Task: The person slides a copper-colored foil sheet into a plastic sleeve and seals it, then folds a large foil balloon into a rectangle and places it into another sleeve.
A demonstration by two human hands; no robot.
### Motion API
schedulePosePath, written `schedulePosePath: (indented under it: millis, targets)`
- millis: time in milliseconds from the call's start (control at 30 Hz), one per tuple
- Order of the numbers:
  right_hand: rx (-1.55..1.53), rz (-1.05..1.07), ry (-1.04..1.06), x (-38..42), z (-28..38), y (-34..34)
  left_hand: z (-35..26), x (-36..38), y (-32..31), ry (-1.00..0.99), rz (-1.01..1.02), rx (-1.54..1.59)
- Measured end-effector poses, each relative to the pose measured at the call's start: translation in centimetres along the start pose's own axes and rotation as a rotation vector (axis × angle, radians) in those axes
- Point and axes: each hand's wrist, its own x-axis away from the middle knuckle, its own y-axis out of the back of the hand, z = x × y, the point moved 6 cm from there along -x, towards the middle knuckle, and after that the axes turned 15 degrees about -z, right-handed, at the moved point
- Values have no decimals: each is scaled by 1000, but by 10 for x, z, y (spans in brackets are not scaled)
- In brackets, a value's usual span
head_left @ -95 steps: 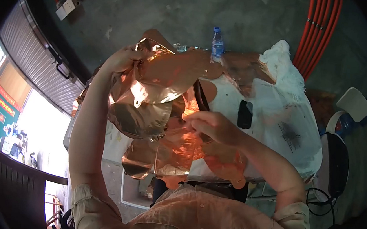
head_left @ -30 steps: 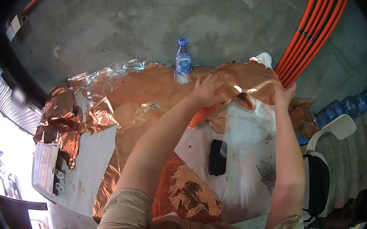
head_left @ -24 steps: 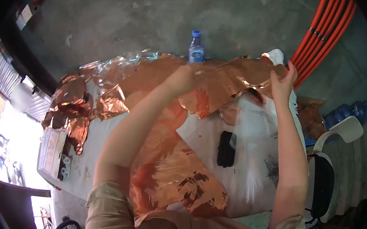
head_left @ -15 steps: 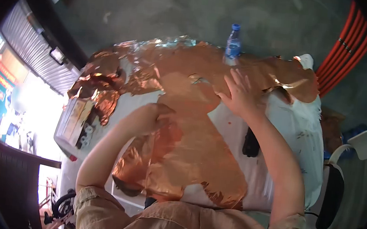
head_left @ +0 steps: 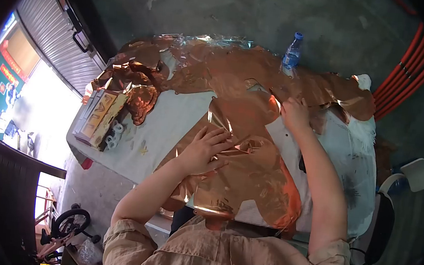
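Observation:
A large flat copper-coloured foil sheet point(head_left: 247, 113), cut in rounded shapes, lies creased across the table and hangs over its near edge. My left hand point(head_left: 202, 151) rests on the near part of the foil, fingers spread and nothing gripped, with shiny creases around the fingertips. Farther off to the right, my right hand point(head_left: 295, 114) has its fingers bent and closed at the foil's edge, beside a bright upturned fold. Its fingertips are partly hidden. Just beyond that hand stands a clear plastic bottle point(head_left: 292, 56) with a blue cap.
Crumpled copper foil point(head_left: 141, 97) lies at the left, near flat boxes point(head_left: 100, 116) and white rolls point(head_left: 113, 136). A white cloth point(head_left: 348, 176) covers the table. Red pipes point(head_left: 406, 74) run at the right, near a chair point(head_left: 384, 220). A bicycle point(head_left: 70, 223) stands lower left.
My left hand has moved right and spread onto the foil. My right hand has lowered and its fingers have closed at the foil's edge. The near foil has shifted and creased; the view has turned slightly.

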Motion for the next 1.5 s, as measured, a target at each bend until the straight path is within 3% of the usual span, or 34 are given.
schedulePosePath:
  millis: [167,333,767,833,1167,1367,1433,1500]
  targets:
    - [-148,-113,-180,-4,-17,18,1,0,3,2,-7,27]
    - [-526,-142,-528,-5,-55,4,-3,2,10,55,57,120]
    - [-623,-256,-433,-8,-65,32,11,4,13,127,33,83]
    - [-606,-155,-489,-10,-68,30,7,1,15,123,40,80]
    - [-668,-136,-515,-6,-73,28,3,2,10,57,36,150]
    - [-588,-115,-487,-5,-61,42,3,2,9,47,34,156]
    - [-436,-173,-345,-8,-55,49,3,1,9,49,35,152]
    - [-464,-178,-363,-8,-59,49,3,2,9,67,77,151]
